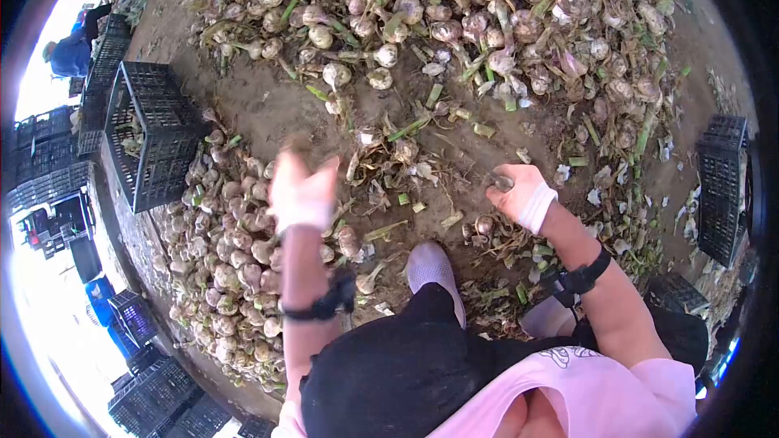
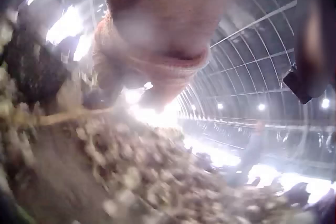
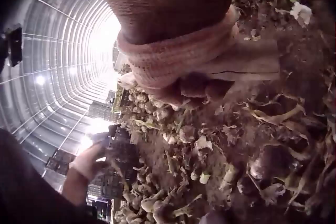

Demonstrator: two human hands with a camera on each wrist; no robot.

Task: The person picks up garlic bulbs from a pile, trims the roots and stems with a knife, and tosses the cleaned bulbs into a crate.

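In the head view the left hand (image 1: 300, 195) is blurred above the left side of the garlic bulbs (image 1: 235, 255), its thumb and fingers spread apart. Close to its fingertips is a brownish blur that I cannot identify. A pale stalk (image 2: 73, 115) lies near that hand in the left wrist view. My right hand (image 1: 519, 195), wearing a pale wrap, has its fingers curled round a wooden handle (image 3: 254, 66); a dark rounded end (image 1: 501, 182) shows at the fingers in the head view. Loose stalks and skins lie on the soil between the hands.
A large heap of untrimmed garlic (image 1: 454, 8) spreads ahead. Black crates stand at the left (image 1: 154, 138) and right (image 1: 720, 191), with more stacked farther left. Another person (image 1: 71, 55) is at the far left. My feet stand among the scraps, one shoe (image 1: 430, 266) showing near the centre.
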